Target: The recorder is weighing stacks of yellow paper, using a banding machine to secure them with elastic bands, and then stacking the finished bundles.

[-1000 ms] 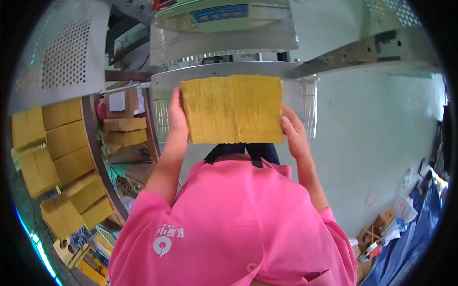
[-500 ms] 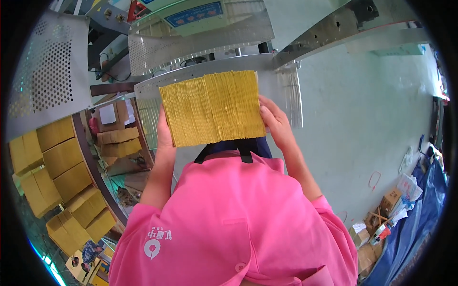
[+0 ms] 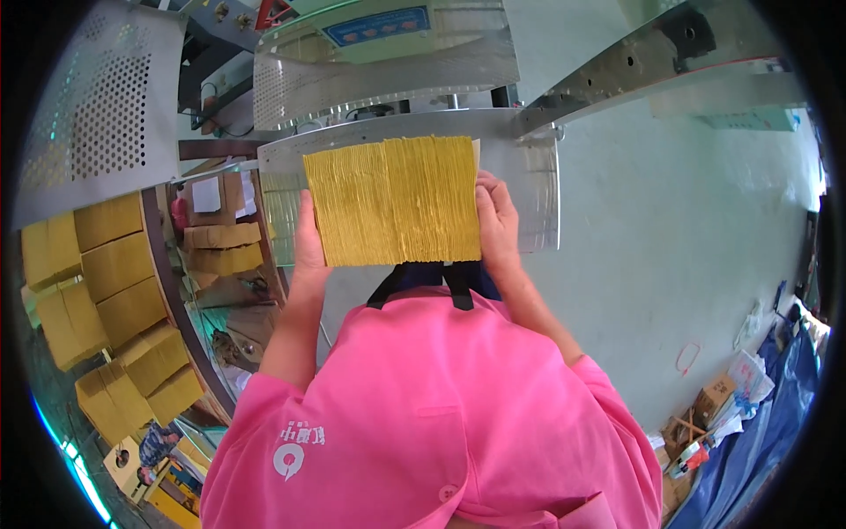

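Observation:
A thick block of yellow paper sheets (image 3: 394, 201), packed together with their edges facing up, is held between my two hands above a metal shelf (image 3: 520, 163). My left hand (image 3: 309, 236) presses flat along the block's left end, its thumb side showing and its other fingers hidden. On the opposite end, my right hand (image 3: 499, 220) grips with bent fingers, some of them out of sight against the block. A pale strip shows at the block's upper right corner. Fine, slightly wavy lines run across its top face.
Ahead stands a machine with a clear cover (image 3: 388, 66); a metal beam (image 3: 617, 66) juts out at right. A perforated metal panel (image 3: 110, 115) is at left, above stacked yellow paper bundles (image 3: 115, 273). Blue sheeting (image 3: 758, 441) and boxes (image 3: 714, 397) lie at lower right.
The block looks more compact and its edges more even, its right end drawn inward. My right hand has shifted, its fingers now more bent. The whole view has moved slightly.

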{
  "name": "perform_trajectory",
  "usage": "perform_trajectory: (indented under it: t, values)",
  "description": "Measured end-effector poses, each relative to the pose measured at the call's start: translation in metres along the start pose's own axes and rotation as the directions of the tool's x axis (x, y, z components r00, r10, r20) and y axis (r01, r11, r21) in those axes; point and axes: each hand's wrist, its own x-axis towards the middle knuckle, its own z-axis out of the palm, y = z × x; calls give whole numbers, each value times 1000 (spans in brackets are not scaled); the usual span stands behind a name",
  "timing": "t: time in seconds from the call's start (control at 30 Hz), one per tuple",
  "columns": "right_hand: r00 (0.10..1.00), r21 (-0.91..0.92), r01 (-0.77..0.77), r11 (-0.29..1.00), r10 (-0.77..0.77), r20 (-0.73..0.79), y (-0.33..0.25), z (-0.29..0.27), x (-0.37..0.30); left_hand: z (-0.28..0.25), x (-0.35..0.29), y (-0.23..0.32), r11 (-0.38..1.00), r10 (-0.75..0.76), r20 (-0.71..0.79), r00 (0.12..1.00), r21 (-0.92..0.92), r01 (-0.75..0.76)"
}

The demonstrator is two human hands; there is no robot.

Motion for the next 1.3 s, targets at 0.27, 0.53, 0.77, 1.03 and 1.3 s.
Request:
perform_trajectory:
  t: [0.27, 0.53, 0.77, 1.03, 1.3]
  values:
    - [994, 216, -107, 970, 98, 52, -21, 2, 11, 19, -9, -23, 989, 49, -36, 998, -136, -54]
    - [984, 202, -112, 973, 80, 159, -70, -11, 64, 72, 14, -7, 972, 137, -35, 990, -186, -141]
    - [998, 229, -64, 971, 62, 16, -56, -2, 115, 80, 107, 29, 992, 117, 67, 991, -58, -113]
    - [999, 421, 28, 907, -9, -47, -57, 16, 119, 68, 121, 48, 997, 76, 233, 970, -26, -71]
    - [996, 416, -33, 909, -6, 93, -70, 15, 129, 78, 120, 40, 989, 119, 289, 950, -113, -90]
